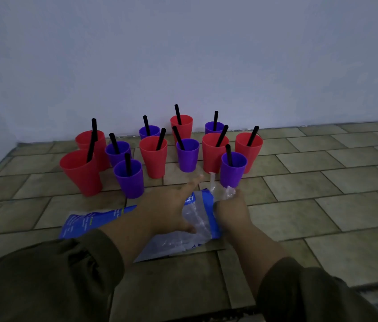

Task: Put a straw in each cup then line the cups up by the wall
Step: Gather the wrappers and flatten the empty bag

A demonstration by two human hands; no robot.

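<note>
Both hands reach forward low over the tiled floor [322, 205], just beside each other. The left hand [169, 205] is spread, its fingers straight and pointing at the cups and its thumb resting on a clear-and-blue plastic bag [197, 231]. The right hand [230, 210] is curled round that bag's crumpled clear top. A blue printed plastic sheet [88, 223] lies flat beside the left forearm; whether it belongs to the same bag I cannot tell. Olive sleeves [44, 287] cover both forearms.

Six red plastic cups [153, 163] and six purple plastic cups [187, 159] stand upright in a loose cluster towards the floor's far left corner, in staggered rows and not in one line. The rearmost stand just beside the pale wall [183, 54]; the nearest purple one stands just beyond the right hand. Each cup holds one black straw [177, 113] leaning on its rim.
</note>
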